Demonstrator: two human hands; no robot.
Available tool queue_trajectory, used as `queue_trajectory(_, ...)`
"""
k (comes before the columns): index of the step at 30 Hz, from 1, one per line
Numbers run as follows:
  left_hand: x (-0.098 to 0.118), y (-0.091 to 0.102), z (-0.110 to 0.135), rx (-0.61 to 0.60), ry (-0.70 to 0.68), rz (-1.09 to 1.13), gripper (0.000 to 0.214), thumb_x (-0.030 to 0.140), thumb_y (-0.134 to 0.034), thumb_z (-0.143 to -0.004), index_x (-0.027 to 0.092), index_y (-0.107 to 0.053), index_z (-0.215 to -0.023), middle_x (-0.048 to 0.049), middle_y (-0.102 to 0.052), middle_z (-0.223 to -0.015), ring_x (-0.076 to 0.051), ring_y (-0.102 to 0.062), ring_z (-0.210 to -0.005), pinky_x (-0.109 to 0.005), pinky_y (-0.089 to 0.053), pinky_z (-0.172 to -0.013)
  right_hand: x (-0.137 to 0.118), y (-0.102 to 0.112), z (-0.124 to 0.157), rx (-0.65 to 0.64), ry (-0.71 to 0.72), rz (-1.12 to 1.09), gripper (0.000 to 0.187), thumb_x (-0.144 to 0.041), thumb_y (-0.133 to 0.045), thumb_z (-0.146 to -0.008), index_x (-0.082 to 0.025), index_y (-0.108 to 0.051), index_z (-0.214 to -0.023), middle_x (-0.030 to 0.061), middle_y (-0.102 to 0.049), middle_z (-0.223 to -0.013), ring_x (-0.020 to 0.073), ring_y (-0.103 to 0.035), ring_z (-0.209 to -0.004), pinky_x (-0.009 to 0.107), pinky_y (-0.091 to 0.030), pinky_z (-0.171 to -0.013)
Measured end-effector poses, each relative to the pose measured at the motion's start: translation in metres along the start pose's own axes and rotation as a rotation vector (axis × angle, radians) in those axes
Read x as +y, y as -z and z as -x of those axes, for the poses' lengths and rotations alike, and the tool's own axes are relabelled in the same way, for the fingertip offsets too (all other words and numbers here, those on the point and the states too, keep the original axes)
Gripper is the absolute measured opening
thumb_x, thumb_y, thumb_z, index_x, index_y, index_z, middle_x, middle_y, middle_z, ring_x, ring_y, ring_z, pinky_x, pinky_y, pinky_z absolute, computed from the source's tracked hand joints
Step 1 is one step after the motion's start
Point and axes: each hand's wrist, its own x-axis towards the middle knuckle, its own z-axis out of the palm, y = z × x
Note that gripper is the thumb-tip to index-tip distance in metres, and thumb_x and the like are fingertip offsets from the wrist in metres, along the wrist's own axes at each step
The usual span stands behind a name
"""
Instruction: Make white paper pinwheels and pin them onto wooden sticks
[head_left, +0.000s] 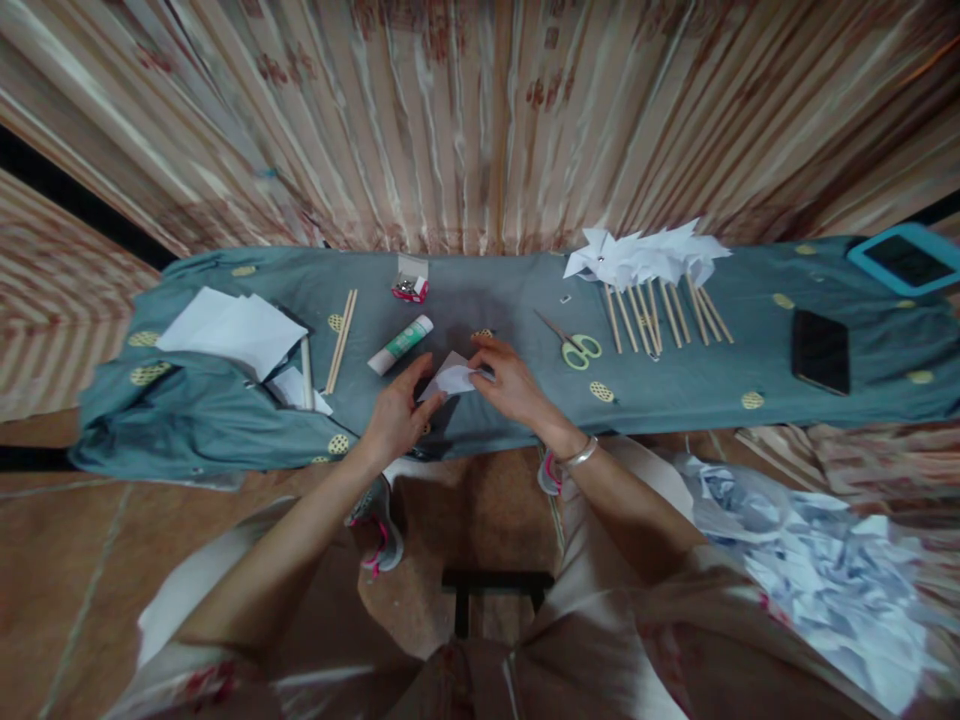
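Between my two hands, over the front middle of the cloth-covered table, is a small piece of white paper with a folded edge. My left hand pinches its left corner between thumb and fingers. On the other side, my right hand has its fingertips closed on the paper's right edge. A glue stick with a green label lies just beyond my left hand. Scissors with light green handles rest to the right of my right hand.
Paper pinwheels on sticks lie in a row at the back right. A phone and a blue-framed tablet are farther right. Left are paper sheets, loose sticks and a small open box. A bag of folded paper stands below.
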Motion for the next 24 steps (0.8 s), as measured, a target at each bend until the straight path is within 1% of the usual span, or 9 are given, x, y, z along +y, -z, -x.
queue_trajectory(5, 0.000, -0.006, -0.011, 0.055, 0.129, 0.298, 0.074, 0.052, -0.069, -0.077, 0.015, -0.050, -0.139, -0.0170, -0.062, -0.134, -0.030, -0.062, -0.120, -0.049, -0.045, -0.106, 0.002, 0.006, 0.004, 0.018, 0.030, -0.061, 0.018, -0.009, -0.060, -0.076, -0.022, -0.069, -0.085, 0.0088, -0.061, -0.137, 0.0269, -0.053, -0.132, 0.049, -0.037, -0.115)
queue_trajectory(9, 0.001, -0.010, -0.021, 0.092, 0.211, 0.480, 0.070, 0.053, -0.073, -0.071, 0.014, -0.059, -0.127, -0.0134, -0.071, -0.116, -0.028, -0.066, -0.108, -0.044, -0.050, -0.098, 0.004, 0.010, 0.006, 0.025, 0.046, -0.079, 0.018, -0.011, -0.061, -0.077, -0.024, -0.069, -0.085, 0.0056, -0.062, -0.136, 0.0256, -0.052, -0.133, 0.048, -0.037, -0.115)
queue_trajectory(12, 0.004, -0.012, -0.025, 0.047, 0.241, 0.524, 0.061, 0.051, -0.077, -0.065, 0.013, -0.066, -0.112, -0.0098, -0.074, -0.100, -0.025, -0.067, -0.093, -0.039, -0.053, -0.087, 0.002, 0.014, 0.007, 0.011, 0.065, -0.083, 0.017, -0.012, -0.061, -0.077, -0.025, -0.069, -0.085, 0.0040, -0.061, -0.136, 0.0245, -0.053, -0.132, 0.048, -0.036, -0.115)
queue_trajectory(16, 0.010, -0.013, -0.027, -0.041, 0.213, 0.505, 0.049, 0.043, -0.078, -0.063, 0.012, -0.070, -0.100, -0.0056, -0.072, -0.086, -0.020, -0.065, -0.078, -0.033, -0.051, -0.073, -0.002, 0.019, 0.011, 0.005, 0.099, -0.062, 0.018, -0.010, -0.058, -0.077, -0.023, -0.068, -0.086, 0.0059, -0.058, -0.140, 0.0244, -0.053, -0.130, 0.047, -0.039, -0.113)
queue_trajectory(17, 0.010, -0.013, -0.028, -0.045, 0.205, 0.487, 0.047, 0.041, -0.077, -0.063, 0.013, -0.069, -0.100, -0.0042, -0.071, -0.083, -0.019, -0.064, -0.075, -0.031, -0.051, -0.071, -0.003, 0.021, 0.013, 0.004, 0.108, -0.046, 0.018, -0.010, -0.057, -0.078, -0.023, -0.067, -0.086, 0.0069, -0.058, -0.141, 0.0246, -0.053, -0.131, 0.047, -0.039, -0.113)
queue_trajectory(19, 0.011, -0.013, -0.029, -0.019, 0.197, 0.442, 0.048, 0.034, -0.075, -0.064, 0.014, -0.067, -0.106, -0.0006, -0.068, -0.077, -0.017, -0.062, -0.070, -0.029, -0.050, -0.067, -0.003, 0.025, 0.017, 0.003, 0.130, 0.002, 0.021, -0.007, -0.055, -0.077, -0.022, -0.066, -0.086, 0.0085, -0.057, -0.142, 0.0250, -0.050, -0.133, 0.047, -0.039, -0.113)
queue_trajectory(21, 0.010, -0.014, -0.030, 0.027, 0.196, 0.399, 0.056, 0.028, -0.072, -0.064, 0.014, -0.061, -0.117, 0.0021, -0.065, -0.073, -0.016, -0.062, -0.068, -0.029, -0.051, -0.067, -0.003, 0.029, 0.021, 0.004, 0.152, 0.066, 0.024, -0.004, -0.054, -0.076, -0.022, -0.065, -0.086, 0.0086, -0.055, -0.143, 0.0257, -0.048, -0.135, 0.049, -0.039, -0.112)
queue_trajectory(24, 0.007, -0.016, -0.031, 0.050, 0.201, 0.360, 0.064, 0.025, -0.069, -0.066, 0.014, -0.053, -0.128, 0.0021, -0.064, -0.075, -0.017, -0.064, -0.070, -0.031, -0.053, -0.069, -0.002, 0.033, 0.028, -0.001, 0.179, 0.179, 0.024, -0.004, -0.055, -0.075, -0.023, -0.064, -0.086, 0.0080, -0.053, -0.146, 0.0283, -0.046, -0.135, 0.052, -0.041, -0.109)
